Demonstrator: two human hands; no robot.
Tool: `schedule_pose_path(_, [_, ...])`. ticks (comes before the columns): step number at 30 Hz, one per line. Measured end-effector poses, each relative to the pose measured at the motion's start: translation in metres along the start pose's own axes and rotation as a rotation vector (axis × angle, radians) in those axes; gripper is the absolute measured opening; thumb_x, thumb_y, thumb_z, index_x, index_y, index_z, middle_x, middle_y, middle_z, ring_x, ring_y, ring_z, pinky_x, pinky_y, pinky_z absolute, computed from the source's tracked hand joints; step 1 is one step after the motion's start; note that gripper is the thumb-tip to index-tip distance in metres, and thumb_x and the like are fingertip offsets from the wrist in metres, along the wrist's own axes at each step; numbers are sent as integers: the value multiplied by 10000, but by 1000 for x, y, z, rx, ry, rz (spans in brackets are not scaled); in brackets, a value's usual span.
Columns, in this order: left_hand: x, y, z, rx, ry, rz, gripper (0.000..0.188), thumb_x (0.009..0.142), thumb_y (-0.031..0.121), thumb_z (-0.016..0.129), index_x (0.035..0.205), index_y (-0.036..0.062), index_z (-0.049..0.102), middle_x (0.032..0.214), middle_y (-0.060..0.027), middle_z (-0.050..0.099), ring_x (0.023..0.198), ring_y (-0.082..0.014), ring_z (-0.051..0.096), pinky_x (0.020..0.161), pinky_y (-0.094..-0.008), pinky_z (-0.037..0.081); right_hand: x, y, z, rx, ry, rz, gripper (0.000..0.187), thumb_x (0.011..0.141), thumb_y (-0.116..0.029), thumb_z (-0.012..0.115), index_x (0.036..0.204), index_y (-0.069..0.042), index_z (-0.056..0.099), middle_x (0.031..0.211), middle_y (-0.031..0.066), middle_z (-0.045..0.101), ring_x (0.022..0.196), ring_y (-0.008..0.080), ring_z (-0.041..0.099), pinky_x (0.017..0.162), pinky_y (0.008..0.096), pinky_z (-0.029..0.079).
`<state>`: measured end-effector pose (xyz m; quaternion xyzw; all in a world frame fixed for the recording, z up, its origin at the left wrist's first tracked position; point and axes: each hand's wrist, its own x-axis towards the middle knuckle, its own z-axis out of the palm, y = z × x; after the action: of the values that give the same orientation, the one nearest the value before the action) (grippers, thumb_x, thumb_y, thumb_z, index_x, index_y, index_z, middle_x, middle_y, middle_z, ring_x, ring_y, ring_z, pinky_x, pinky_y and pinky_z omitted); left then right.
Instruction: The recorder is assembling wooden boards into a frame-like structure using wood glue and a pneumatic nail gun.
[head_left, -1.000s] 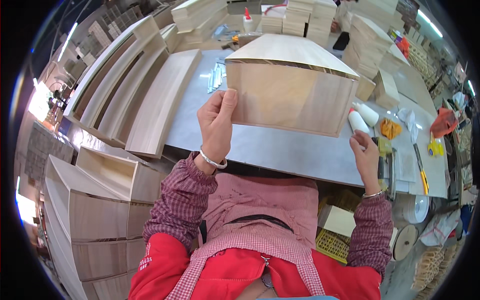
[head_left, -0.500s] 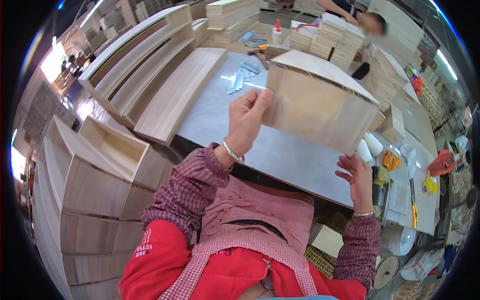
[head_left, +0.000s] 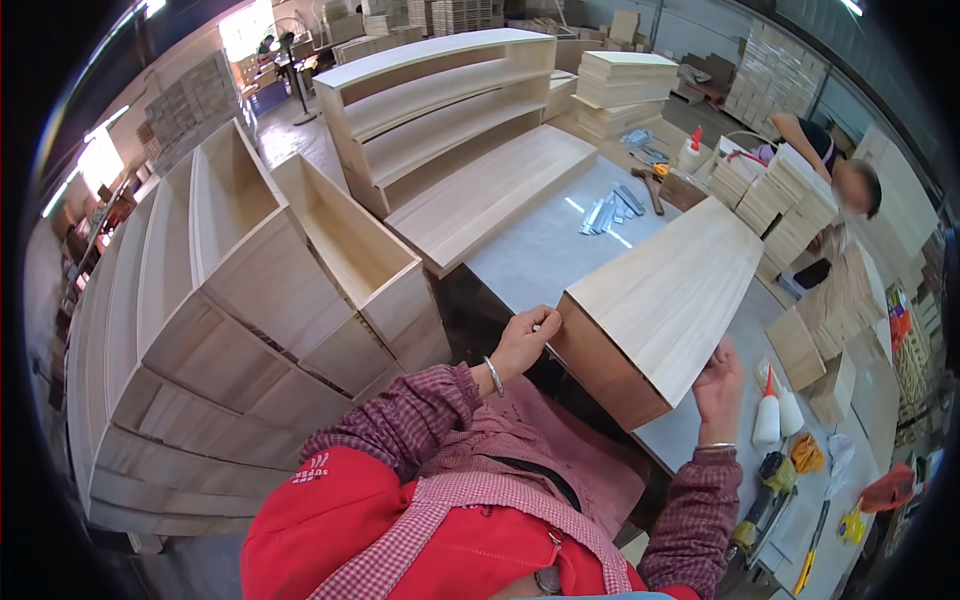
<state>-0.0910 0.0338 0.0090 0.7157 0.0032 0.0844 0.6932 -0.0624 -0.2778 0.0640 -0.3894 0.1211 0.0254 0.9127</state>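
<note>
Workshop around a grey-topped table. At its near edge, slanting away: a pale wooden box, pinched at the near left corner by the left hand. Right hand beside the long right side; cannot tell whether grasping. Left of the box, metal strips; toward the table's right edge, white bottles; by the left edge, a shelf unit; toward the far edge, stacked boards.

Grey worktable, on it bluish strips, red-tipped white bottle, orange cloth
</note>
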Motion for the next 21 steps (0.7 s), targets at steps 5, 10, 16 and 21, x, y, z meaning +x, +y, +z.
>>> schedule_pose_path(5, [5,19,-11,94,39,8,257,893,177,542,1061,12,645,832,-6,606,723,-132,508,676,-239,415,19,44,-2,-35,40,64,310,821,-58,592,1090,94,566,1023,177,611,883,233,584,833,307,489])
schedule_pose_path(10, [-5,49,-26,331,204,338,407,902,181,563,1267,10,501,1227,-114,537,998,-193,529,851,-263,434,4,83,22,4,4,70,225,787,-15,593,994,70,571,983,157,601,824,210,574,772,281,488])
schedule_pose_path(16, [-50,53,-30,-325,54,-527,691,889,438,610,1362,-8,376,1289,-202,434,1090,-308,485,898,-372,430,-5,76,32,-22,-120,50,126,801,28,589,917,58,548,916,141,581,796,193,571,726,286,499])
schedule_pose_path(21, [-53,103,-34,-274,-106,-406,837,875,459,631,1441,-19,243,1400,-225,315,1207,-330,412,940,-417,421,-1,53,63,-2,-236,-49,100,814,35,591,898,43,538,881,122,581,743,175,567,694,261,499])
